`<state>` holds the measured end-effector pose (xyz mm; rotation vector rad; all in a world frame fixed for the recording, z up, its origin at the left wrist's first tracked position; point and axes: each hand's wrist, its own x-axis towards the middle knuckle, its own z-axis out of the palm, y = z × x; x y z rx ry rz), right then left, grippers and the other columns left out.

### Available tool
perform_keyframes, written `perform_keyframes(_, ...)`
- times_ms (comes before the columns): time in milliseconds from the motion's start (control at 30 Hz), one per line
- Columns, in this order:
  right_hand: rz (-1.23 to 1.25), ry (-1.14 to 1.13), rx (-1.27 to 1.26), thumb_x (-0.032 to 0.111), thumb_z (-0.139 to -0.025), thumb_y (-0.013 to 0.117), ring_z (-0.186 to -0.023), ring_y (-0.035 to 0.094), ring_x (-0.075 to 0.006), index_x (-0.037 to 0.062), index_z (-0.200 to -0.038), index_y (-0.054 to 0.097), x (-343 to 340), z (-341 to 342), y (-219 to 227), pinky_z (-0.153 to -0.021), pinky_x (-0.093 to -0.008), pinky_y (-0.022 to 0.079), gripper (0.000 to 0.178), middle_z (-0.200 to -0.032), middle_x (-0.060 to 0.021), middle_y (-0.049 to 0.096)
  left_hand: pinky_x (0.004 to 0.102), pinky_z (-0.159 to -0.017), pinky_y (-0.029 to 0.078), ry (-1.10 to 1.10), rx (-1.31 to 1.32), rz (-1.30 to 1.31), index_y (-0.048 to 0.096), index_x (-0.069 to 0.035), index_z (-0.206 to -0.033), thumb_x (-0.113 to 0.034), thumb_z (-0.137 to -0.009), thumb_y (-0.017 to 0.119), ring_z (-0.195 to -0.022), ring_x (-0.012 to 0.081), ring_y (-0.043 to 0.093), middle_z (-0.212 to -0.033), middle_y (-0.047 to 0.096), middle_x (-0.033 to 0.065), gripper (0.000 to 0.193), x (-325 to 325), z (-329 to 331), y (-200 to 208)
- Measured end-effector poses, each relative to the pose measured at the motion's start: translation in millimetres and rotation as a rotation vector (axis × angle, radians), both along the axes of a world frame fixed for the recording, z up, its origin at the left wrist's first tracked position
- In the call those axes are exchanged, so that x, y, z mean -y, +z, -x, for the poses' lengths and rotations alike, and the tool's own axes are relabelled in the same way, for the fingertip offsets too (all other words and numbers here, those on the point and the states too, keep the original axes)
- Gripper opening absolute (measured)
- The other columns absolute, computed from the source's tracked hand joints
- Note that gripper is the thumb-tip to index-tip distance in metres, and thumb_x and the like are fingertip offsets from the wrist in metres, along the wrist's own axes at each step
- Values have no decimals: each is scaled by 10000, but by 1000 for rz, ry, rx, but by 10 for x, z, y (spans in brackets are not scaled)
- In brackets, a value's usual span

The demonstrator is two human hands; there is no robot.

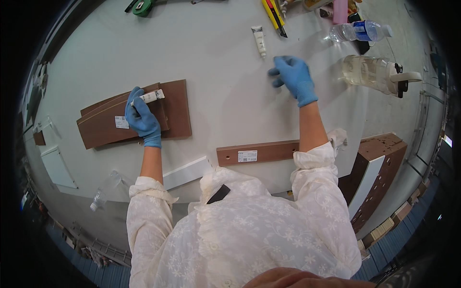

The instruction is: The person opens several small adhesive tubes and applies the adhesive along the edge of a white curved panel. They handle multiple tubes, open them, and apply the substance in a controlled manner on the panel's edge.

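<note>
My left hand [140,117], in a blue glove, is closed around a small white tube [151,96]. It is above a stack of brown boards [98,128], the top one bearing a white label [121,122]. My right hand [291,77], gloved in blue as well, hovers over the table with its fingers apart and bent, and I see nothing in them. Just beyond it a second white tube [259,41] lies on the grey tabletop [211,72].
A narrow brown board [273,152] and a white strip [188,172] lie near my body. At right are a handled water bottle [370,72] and a plastic bottle [355,31]. A yellow utility knife [274,17] and a green tape measure [142,7] lie at the far side.
</note>
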<state>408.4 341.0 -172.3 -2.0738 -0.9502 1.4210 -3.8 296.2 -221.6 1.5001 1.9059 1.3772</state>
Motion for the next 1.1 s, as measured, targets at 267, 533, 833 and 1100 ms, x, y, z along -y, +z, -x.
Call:
perform_keyframes(267,-471,113,1122,267,-932,575,-1193,660,-414,77,-1423,491,-1099,-825,-329,-925,-489,556,534,-1465,-233,543,413,-1045,515,-12,5,-4,724,86,-1134,-197,-1078,485,-1168,312,673,-1257,710,206,374,8,14,-18)
perform_keyframes(533,-187,65,1046,272,-927,595,-1440,471,-389,93,-1570,338,-1717,-1182,-675,-1055,-575,489,714,-1658,-199,273,412,-1043,513,-18,-25,22,712,94,-1144,-190,-1069,481,-1167,314,671,-1258,707,210,374,-2,21,17)
perform_keyframes(833,-114,198,1097,186,-913,568,-1193,650,-431,125,-1400,524,-1364,-833,-515,-981,-549,523,493,-1589,-158,409,408,-1036,517,-2,0,23,710,96,-1147,-194,-1068,488,-1164,308,673,-1256,708,211,374,3,-2,19)
perform_keyframes(1100,-461,359,1127,129,-867,658,-830,745,-350,98,-1157,576,-328,-110,-363,-694,-472,563,303,-1292,-128,639,408,-1036,516,-21,-3,4,714,95,-1139,-194,-1071,490,-1158,307,674,-1256,707,211,371,1,16,3)
